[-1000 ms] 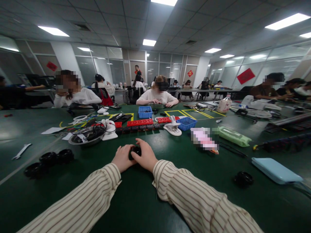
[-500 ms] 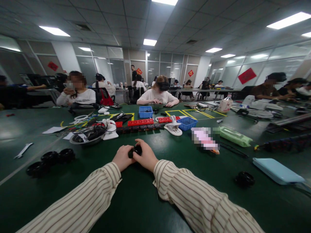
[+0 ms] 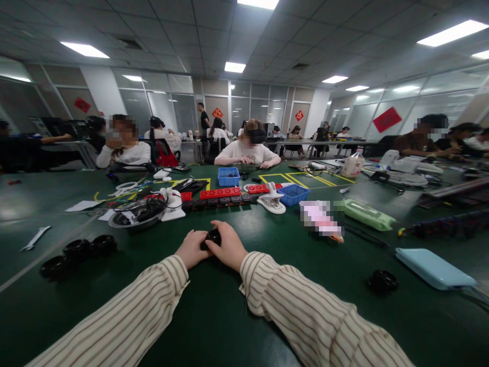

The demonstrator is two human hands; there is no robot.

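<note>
A wide green table (image 3: 229,326) fills a bright office, other people seated along its far side. My left hand (image 3: 190,248) and right hand (image 3: 228,246) meet at the middle — both closed around a small black part (image 3: 212,237), held between them just above the tabletop.

Black rings (image 3: 78,251) lie left of the hands (image 3: 211,247), a case (image 3: 433,268) right.

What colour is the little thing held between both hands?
Black: the small part, seen in the head view.
</note>
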